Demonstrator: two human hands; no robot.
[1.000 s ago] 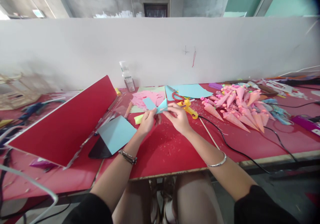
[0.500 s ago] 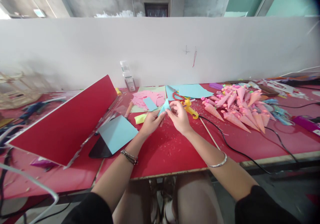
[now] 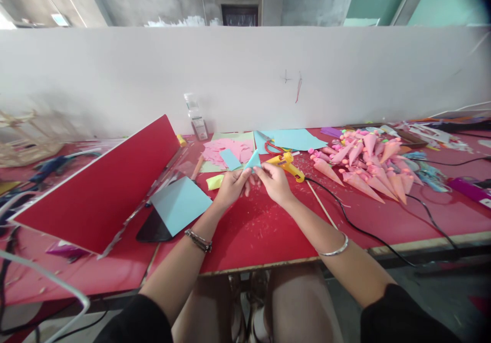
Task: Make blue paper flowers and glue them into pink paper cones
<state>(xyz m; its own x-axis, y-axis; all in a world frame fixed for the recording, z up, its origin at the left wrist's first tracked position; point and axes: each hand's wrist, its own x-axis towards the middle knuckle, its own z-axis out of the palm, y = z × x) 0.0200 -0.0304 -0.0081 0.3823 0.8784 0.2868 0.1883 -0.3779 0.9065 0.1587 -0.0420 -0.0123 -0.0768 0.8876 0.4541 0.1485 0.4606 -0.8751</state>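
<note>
I pinch the blue paper (image 3: 253, 159) between my left hand (image 3: 231, 185) and right hand (image 3: 274, 181) — fingertips meeting to keep it folded — glue gun (image 3: 287, 165) just beyond

Both hands meet over the red desk (image 3: 249, 230). Left hand (image 3: 230, 185) and right hand (image 3: 274, 180) pinch a small blue paper cone (image 3: 253, 160) between their fingers. A yellow glue gun (image 3: 286, 164) lies just beyond; pink cones (image 3: 364, 166) are heaped to the right.

Two hands, one yellow glue gun (image 3: 287, 165), one clear bottle (image 3: 195, 117), two wrist bracelets, many pink cones (image 3: 364, 169)
</note>
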